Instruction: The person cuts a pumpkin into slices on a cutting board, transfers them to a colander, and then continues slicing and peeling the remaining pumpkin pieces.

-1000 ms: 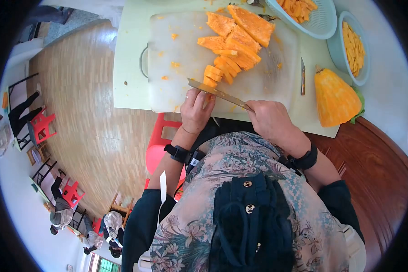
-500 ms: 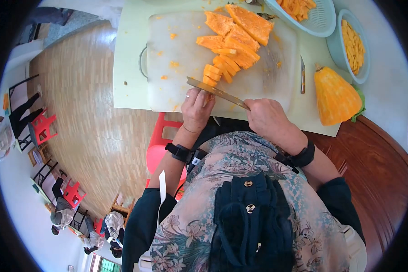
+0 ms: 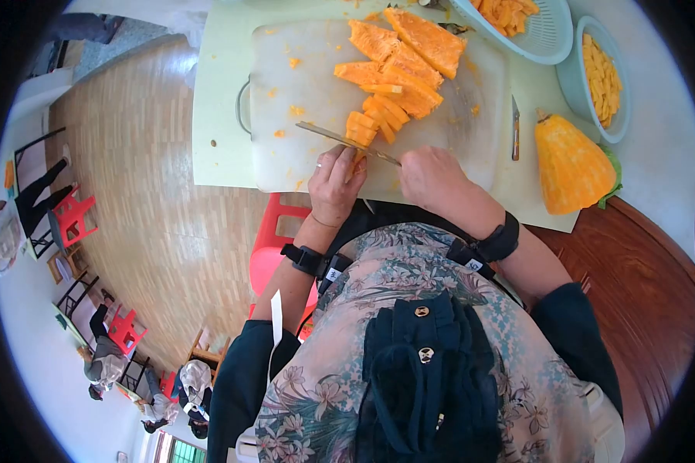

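My right hand (image 3: 434,179) is closed round the handle of a kitchen knife (image 3: 324,133), whose blade points left across the front of the white cutting board (image 3: 301,85). Under the blade, my left hand (image 3: 334,179) grips a piece of pumpkin (image 3: 354,163), mostly hidden by the fingers. Just beyond the blade stand cut pumpkin slices (image 3: 361,128), and more slices (image 3: 388,114) lean beside them. Farther back on the board are large peeled pumpkin slabs (image 3: 425,46).
An uncut pumpkin half (image 3: 571,166) sits on the right, beside a small knife (image 3: 516,127). A colander (image 3: 552,42) and a basin (image 3: 622,116) at the back right hold cut pumpkin. A red stool (image 3: 266,255) is at the table's front left.
My right hand has moved left, sliding the knife blade leftward over the pumpkin. The left hand stays almost where it was, holding the piece.
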